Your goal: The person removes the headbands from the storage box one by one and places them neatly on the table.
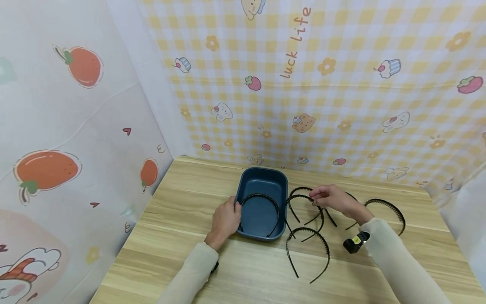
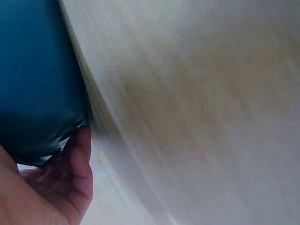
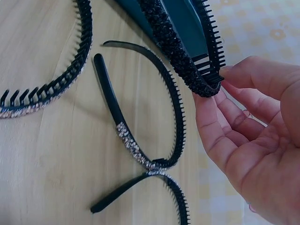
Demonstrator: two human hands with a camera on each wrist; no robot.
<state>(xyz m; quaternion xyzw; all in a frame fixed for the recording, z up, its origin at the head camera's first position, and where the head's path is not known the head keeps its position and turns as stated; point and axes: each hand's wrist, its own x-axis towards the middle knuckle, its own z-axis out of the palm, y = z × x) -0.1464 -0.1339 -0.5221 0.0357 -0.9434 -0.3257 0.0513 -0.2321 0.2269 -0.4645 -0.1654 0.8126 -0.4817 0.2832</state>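
My left hand (image 1: 226,219) grips the left side of a dark blue plastic bin (image 1: 263,169), its fingers curled at the bin's wall in the left wrist view. A black toothed headband (image 1: 260,195) lies inside the bin. To the right of the bin, my right hand (image 1: 334,199) pinches another headband (image 3: 168,47) between thumb and fingers at the top of its arch. This one has a rough black glittery outside and comb teeth inside. Its legs point down toward the table beside the bin's right wall.
Several more toothed headbands lie on the wooden table (image 1: 182,198): one in front (image 1: 305,229), one at the far right (image 1: 383,201), others behind the right hand. Some carry silvery glitter (image 3: 129,140). A checked cloth (image 1: 273,105) hangs behind the table, a white printed one at left.
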